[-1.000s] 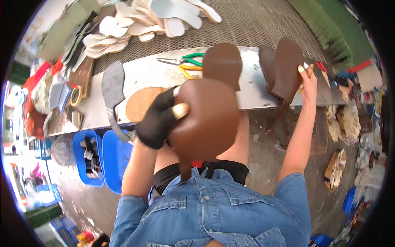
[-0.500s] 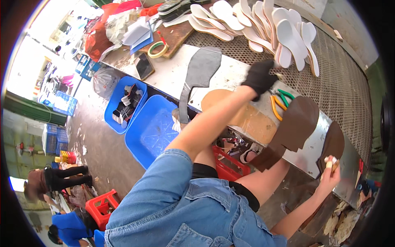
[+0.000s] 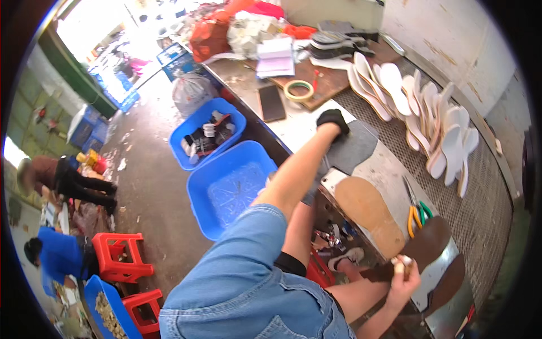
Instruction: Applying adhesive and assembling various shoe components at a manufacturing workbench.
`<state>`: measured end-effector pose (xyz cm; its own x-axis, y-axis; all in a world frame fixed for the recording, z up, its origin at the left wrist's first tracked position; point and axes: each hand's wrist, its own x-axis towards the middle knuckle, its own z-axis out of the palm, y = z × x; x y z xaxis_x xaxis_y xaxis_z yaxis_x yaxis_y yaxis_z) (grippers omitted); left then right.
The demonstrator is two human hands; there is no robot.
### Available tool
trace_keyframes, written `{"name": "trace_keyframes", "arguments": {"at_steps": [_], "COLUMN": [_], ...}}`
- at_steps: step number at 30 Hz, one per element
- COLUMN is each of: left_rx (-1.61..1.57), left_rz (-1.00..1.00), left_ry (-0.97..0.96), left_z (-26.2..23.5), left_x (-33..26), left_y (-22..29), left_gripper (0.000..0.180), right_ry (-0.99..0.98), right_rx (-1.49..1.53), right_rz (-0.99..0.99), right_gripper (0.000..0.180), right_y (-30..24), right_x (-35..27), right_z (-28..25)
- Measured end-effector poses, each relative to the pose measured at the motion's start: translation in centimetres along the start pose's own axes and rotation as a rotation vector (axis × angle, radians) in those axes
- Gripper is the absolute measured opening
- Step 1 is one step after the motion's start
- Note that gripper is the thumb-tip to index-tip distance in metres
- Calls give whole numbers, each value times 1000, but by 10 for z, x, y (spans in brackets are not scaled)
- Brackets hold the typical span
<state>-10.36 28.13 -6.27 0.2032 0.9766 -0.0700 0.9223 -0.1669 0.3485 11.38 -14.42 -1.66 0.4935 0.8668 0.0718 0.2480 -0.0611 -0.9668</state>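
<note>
My left hand (image 3: 333, 121), in a black glove, touches the far edge of a dark grey flat cut piece (image 3: 353, 148) on the metal bench. Its fingers blend into the dark glove, so their pose is unclear. Close to my body, my bare right hand (image 3: 403, 282) pinches something small and whitish that I cannot make out. Between my hands lies a tan sole-shaped piece (image 3: 367, 212). Dark brown cut pieces (image 3: 435, 240) lie on the bench beyond my right hand, beside hand tools with yellow and green handles (image 3: 419, 217).
White insoles (image 3: 395, 85) are heaped on the mesh surface (image 3: 485, 198). A tape roll (image 3: 299, 90) and a phone (image 3: 272, 103) lie at the bench's far end. Blue bins (image 3: 226, 192) stand left of the bench. Red stools (image 3: 121, 257) and two people are farther left.
My left hand has moved from above the tools to the grey piece. My right hand has drawn away from the brown piece on the right. The whole view has turned.
</note>
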Motion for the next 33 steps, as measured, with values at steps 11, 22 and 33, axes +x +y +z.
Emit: {"name": "trace_keyframes", "arguments": {"at_steps": [11, 22, 33], "left_rx": [-44, -882, -1385], "left_rz": [-70, 539, 380], "left_ry": [-81, -206, -245], "left_z": [-11, -33, -17], "left_x": [-37, -153, -279], "left_y": [48, 79, 145], "left_gripper": [70, 22, 20], "right_ry": [-266, 76, 297], "right_rx": [17, 202, -317], "right_rz": [35, -30, -416], "right_gripper": [13, 23, 18], "right_y": [6, -14, -59], "right_x": [-13, 4, 12], "right_z": [55, 41, 30]}}
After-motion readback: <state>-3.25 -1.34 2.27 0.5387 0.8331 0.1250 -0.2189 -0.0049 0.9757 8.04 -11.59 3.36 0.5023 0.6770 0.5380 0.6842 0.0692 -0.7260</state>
